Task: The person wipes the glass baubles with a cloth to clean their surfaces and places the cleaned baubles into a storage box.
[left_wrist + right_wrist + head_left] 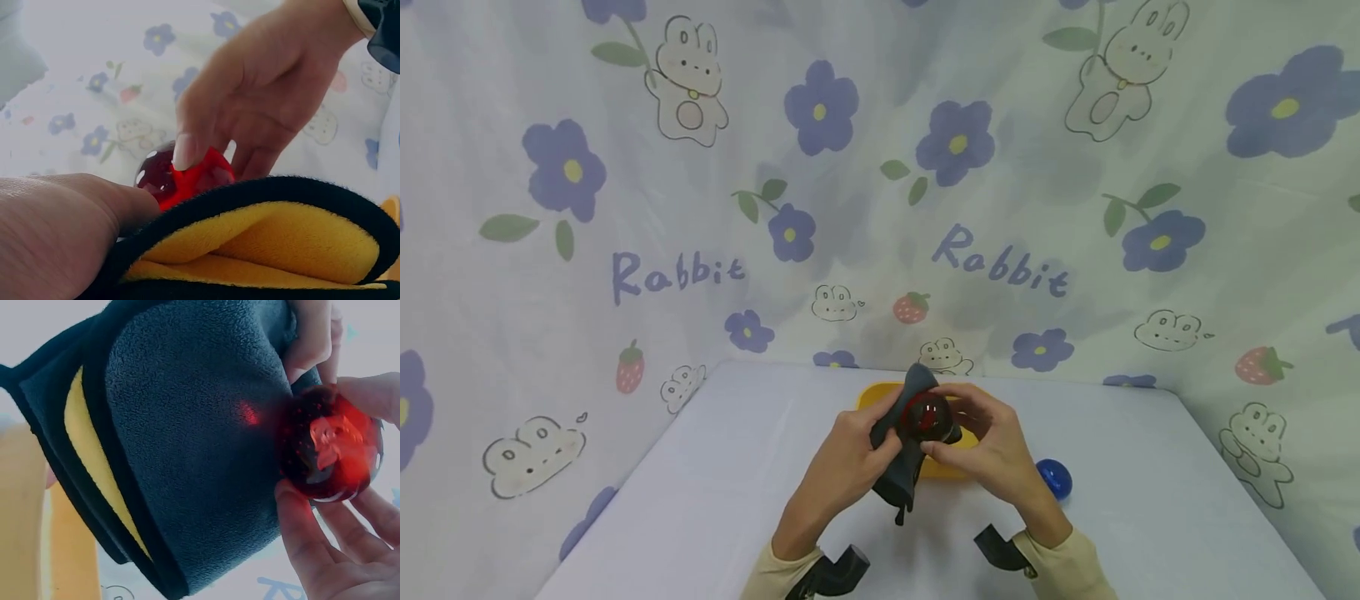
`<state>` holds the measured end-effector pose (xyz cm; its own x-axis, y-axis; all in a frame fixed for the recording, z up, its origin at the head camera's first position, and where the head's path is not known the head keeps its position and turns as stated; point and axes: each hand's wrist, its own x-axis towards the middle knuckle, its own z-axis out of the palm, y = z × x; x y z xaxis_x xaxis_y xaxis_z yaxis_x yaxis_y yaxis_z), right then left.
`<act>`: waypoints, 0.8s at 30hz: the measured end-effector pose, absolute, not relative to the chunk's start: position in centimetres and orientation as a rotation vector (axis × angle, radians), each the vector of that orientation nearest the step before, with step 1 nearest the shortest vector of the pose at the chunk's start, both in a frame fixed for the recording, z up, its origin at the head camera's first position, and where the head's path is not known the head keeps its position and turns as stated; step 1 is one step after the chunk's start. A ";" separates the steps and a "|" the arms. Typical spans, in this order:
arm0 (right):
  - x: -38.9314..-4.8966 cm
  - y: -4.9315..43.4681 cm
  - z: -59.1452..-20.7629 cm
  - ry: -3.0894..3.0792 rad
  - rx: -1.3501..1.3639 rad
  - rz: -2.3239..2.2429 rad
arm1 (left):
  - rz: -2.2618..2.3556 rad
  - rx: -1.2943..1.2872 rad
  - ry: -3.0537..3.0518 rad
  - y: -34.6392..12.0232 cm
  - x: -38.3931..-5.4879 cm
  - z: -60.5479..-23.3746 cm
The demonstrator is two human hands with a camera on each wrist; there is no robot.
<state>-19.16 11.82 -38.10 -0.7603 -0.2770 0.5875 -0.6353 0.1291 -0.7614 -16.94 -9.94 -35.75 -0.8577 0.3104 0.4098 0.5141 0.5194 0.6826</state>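
Observation:
My right hand (996, 446) holds a clear red ball (927, 417) between thumb and fingers. A folded cloth (897, 483), dark grey outside with a yellow inner side, hangs from my left hand (850, 457), which grips it. In the right wrist view the red ball (331, 447) sits against the grey face of the cloth (187, 437), with fingertips around it. The left wrist view shows the yellow lining and black edging of the cloth (281, 244) in front of the ball (215, 172), hiding its lower part.
Behind the hands stands a yellow tray (871, 394), largely covered by them. A blue ball (1055, 479) lies on the white table (700, 500), just right of my right wrist. A printed curtain (865, 192) with flowers and rabbits surrounds the table's back and sides.

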 end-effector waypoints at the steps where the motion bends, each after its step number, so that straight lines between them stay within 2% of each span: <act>1: -19.2 11.8 -38.1 -2.100 0.875 1.682 | -1.256 -0.695 -2.533 -9.9 -16.9 -35.7; 17: -19.9 12.5 -38.4 -2.192 0.697 1.653 | -1.267 -0.702 -2.563 -9.6 -16.5 -35.6; 24: -20.1 12.6 -38.7 -2.304 0.702 1.525 | -1.280 -0.714 -2.506 -9.5 -16.2 -35.5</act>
<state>-20.15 12.60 -38.70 -0.8392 -0.2360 0.4899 -0.5431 0.3207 -0.7760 -16.17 -9.51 -35.54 -0.8523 0.3146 0.4178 0.5229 0.4975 0.6921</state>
